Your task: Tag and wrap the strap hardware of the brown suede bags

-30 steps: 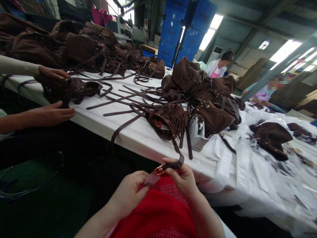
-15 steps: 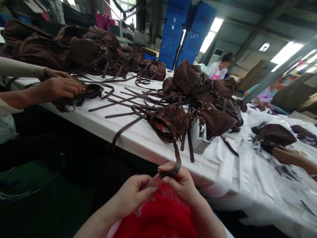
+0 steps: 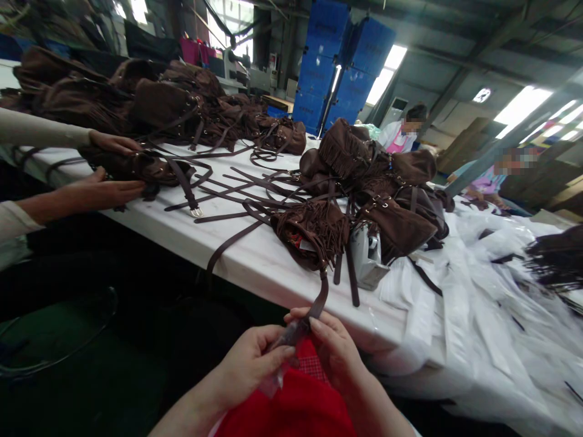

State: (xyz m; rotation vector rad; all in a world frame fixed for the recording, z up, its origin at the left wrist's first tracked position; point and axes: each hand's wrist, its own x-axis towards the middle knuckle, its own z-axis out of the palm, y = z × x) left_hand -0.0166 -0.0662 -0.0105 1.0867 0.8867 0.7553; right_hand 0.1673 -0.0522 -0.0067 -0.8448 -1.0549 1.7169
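A dark brown strap [image 3: 320,297] runs down from a fringed brown bag [image 3: 330,227] at the table's edge to my two hands. My right hand [image 3: 339,349] pinches the strap between thumb and fingers. Closed on a small clear plastic sleeve [image 3: 272,383], my left hand [image 3: 246,365] sits just to the left of it. Between my hands the strap's end lies inside the sleeve. The bag's mouth is open toward me, with something red and a white tag inside. My fingers hide part of the strap and sleeve.
Brown bags are heaped on the white table [image 3: 255,267], with loose straps across it. A grey metal object [image 3: 367,258] stands beside the nearest bag. Clear plastic bags [image 3: 483,328] cover the right. At left, a co-worker's hands [image 3: 104,191] touch another bag. Other people work beyond.
The strap's end has gone further into the plastic sleeve, and the strap is straighter. The co-worker's hands at left have spread apart on their bag. At right, another hand has left the view.
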